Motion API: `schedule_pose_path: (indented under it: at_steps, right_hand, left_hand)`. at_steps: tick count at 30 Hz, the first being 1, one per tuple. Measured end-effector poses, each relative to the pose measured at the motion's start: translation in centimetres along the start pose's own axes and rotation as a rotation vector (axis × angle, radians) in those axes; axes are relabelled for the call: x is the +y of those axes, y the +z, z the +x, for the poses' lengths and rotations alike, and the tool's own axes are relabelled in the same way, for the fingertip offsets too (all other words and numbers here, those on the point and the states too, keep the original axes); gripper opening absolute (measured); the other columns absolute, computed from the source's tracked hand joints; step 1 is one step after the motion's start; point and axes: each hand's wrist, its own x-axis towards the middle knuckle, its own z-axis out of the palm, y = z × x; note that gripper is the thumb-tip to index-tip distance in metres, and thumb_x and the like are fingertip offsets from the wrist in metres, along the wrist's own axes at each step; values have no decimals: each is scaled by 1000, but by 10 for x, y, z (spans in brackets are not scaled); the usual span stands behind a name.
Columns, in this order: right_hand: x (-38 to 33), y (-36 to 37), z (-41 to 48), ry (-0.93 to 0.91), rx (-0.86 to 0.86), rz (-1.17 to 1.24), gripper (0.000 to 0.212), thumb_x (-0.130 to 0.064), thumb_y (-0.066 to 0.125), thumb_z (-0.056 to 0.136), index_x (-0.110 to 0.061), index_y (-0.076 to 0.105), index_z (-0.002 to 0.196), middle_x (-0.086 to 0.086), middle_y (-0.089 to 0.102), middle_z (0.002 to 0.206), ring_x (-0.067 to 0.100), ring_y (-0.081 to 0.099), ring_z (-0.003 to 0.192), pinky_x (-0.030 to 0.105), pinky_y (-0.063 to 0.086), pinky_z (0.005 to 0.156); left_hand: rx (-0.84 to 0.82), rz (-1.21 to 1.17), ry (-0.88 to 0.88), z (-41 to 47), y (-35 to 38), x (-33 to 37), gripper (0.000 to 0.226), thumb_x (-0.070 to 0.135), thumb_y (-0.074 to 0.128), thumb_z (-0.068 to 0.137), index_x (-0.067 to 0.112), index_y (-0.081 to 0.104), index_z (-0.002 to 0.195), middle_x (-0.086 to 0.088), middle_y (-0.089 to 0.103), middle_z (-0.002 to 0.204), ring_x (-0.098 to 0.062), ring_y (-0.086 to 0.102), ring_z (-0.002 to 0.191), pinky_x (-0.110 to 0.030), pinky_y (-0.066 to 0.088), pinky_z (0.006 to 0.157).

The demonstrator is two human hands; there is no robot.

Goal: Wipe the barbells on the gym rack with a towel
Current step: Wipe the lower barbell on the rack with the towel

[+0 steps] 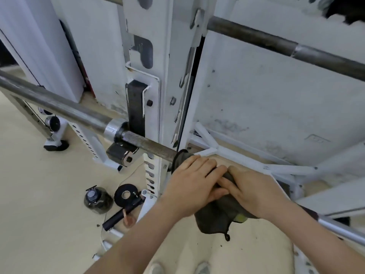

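- Head view: the lower barbell (146, 144) lies across the white rack upright (156, 80), resting in its hook.
- Just right of the upright, a dark towel (217, 216) is wrapped around the barbell, its loose end hanging below.
- The left hand (192, 182) and right hand (256, 191) touch each other there, each grip clenched on the towel.
- A second barbell (276, 43) crosses higher, right of the upright.
- A tape roll (125, 194) lies on the floor by the upright's foot.
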Motion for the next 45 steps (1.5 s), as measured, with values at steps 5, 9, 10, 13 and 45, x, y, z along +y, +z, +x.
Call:
schedule_pose_path:
  at_steps: [5, 9, 10, 13, 45]
  right_hand:
    - [-44, 3, 32, -74, 222, 35, 39, -46, 19, 103, -26, 53, 104, -3, 55, 77, 22, 57, 70, 32, 44, 62]
    - [-71, 1, 52, -64, 337, 120, 42, -42, 24, 104, -18, 57, 97, 1, 49, 69, 24, 55, 64, 31, 38, 56]
    - [-66, 4, 46, -101, 351, 68, 40, -45, 25, 103, -18, 54, 98, 0, 46, 68, 23, 52, 62, 32, 37, 55]
    - [-29, 20, 13, -105, 376, 51, 46, -55, 22, 100, -18, 49, 100, -1, 46, 72, 20, 44, 59, 31, 30, 53]
    - [249, 76, -206, 131, 386, 116, 43, -47, 23, 100, -31, 54, 123, -8, 65, 113, 18, 61, 103, 35, 41, 91]
  left_hand:
    - [2, 116, -76, -6, -13, -45, 45, 50, 31, 99, 19, 62, 106, 3, 65, 103, -20, 58, 99, -33, 36, 93]
    - [8, 184, -297, -7, -23, -68, 39, 34, 30, 99, 18, 63, 87, 1, 64, 84, -25, 58, 82, -38, 37, 81]
    - [7, 192, -358, -3, -25, -66, 39, 31, 30, 97, 17, 61, 78, 0, 62, 76, -26, 58, 75, -39, 38, 76]
    - [58, 192, -500, 17, -23, -35, 41, 29, 27, 96, 19, 42, 59, -2, 54, 56, -31, 53, 59, -39, 38, 69]
    - [6, -236, -202, 84, 53, 271, 28, 41, 44, 93, 31, 71, 93, 13, 72, 89, -14, 63, 86, -35, 44, 85]
